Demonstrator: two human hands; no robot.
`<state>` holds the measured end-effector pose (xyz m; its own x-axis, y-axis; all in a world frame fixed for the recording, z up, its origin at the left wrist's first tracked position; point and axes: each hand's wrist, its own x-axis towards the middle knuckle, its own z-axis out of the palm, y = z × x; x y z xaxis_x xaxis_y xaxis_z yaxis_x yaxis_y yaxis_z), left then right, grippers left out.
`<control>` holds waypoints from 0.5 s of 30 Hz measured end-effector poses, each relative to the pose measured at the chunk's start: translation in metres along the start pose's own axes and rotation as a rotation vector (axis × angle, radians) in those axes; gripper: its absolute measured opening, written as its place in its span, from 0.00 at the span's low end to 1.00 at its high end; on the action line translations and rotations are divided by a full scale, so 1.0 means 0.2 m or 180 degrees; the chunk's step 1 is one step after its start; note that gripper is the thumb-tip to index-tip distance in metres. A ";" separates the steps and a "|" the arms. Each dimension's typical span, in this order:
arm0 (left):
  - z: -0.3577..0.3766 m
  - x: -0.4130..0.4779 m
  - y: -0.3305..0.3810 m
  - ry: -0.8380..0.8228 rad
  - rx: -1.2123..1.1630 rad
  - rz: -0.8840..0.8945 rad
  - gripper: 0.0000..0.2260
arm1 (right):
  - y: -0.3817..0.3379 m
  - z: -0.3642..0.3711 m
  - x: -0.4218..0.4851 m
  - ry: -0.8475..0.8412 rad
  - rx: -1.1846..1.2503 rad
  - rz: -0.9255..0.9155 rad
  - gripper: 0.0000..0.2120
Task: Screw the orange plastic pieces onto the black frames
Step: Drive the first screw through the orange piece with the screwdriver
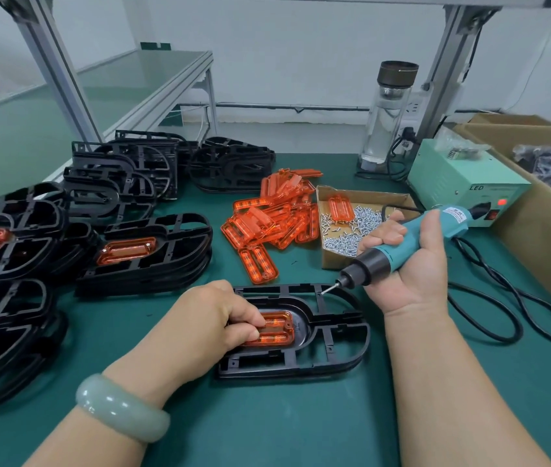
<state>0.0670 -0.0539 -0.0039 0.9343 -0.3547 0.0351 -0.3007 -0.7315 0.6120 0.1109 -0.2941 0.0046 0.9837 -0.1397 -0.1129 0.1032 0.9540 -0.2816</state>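
A black frame [331, 332] lies flat on the green mat in front of me. An orange plastic piece [280, 328] sits in its central recess. My left hand [213, 315] rests on the frame's left end, fingertips curled down on the orange piece. My right hand [408, 261] grips a teal electric screwdriver [412, 242], held above the frame's upper right; its bit carries a small screw just over the frame's top rim. A heap of loose orange pieces [274, 214] lies behind the frame. A cardboard tray [331, 261] holds several silver screws and one orange piece.
Stacks of black frames [125, 170] fill the left and back, two stacks topped with fitted orange pieces [125, 251]. A green power supply [466, 183] with a red light, its black cable [503, 318], a glass bottle [388, 112] and a large cardboard box [550, 210] stand at the right.
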 end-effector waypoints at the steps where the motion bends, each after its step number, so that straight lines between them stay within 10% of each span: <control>1: 0.00 0.00 0.00 0.0015 0.0024 0.0011 0.08 | 0.00 0.00 0.00 -0.0007 0.0000 0.0007 0.18; 15: 0.02 0.07 0.05 0.0090 0.0398 0.0257 0.08 | 0.00 0.00 0.00 -0.0100 -0.0041 0.0008 0.16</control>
<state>0.0766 -0.0691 -0.0010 0.9106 -0.4000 0.1037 -0.3950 -0.7687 0.5030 0.1102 -0.2946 0.0050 0.9881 -0.1286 -0.0838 0.0989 0.9508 -0.2935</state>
